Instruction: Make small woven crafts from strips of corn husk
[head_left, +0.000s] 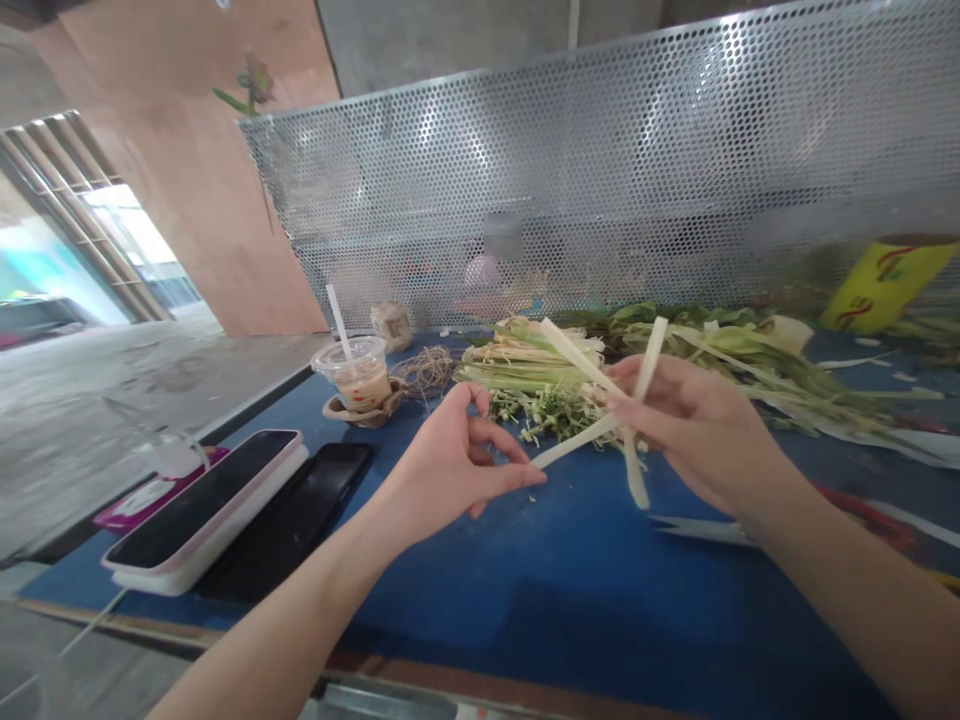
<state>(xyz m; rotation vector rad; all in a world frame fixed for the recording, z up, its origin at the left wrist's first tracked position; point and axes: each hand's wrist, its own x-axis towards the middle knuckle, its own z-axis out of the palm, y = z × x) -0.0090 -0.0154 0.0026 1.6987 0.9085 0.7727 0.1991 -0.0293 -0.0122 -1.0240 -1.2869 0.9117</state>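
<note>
Several pale, flat plant strips [646,375] cross one another above the blue tabletop, and my right hand [694,420] pinches them where they meet. One strip [577,442] slants down to the left, its end gripped between the thumb and fingers of my left hand [465,455]. Another hangs below the crossing, while two ends point upward. Just beyond the hands lie a pile of pale green stalks and husk-like leaves [510,365] and small green sprigs [559,408]. Partly hidden under my right wrist is a pair of scissors [697,528] with blades pointing left.
At left, an iced drink cup [360,385] with a straw stands near tangled twine [427,372]. A pink-edged phone [206,500] rests beside a black phone [300,515]. More leaves [750,365] and a yellow container [889,285] lie right, before a perforated metal screen [600,180].
</note>
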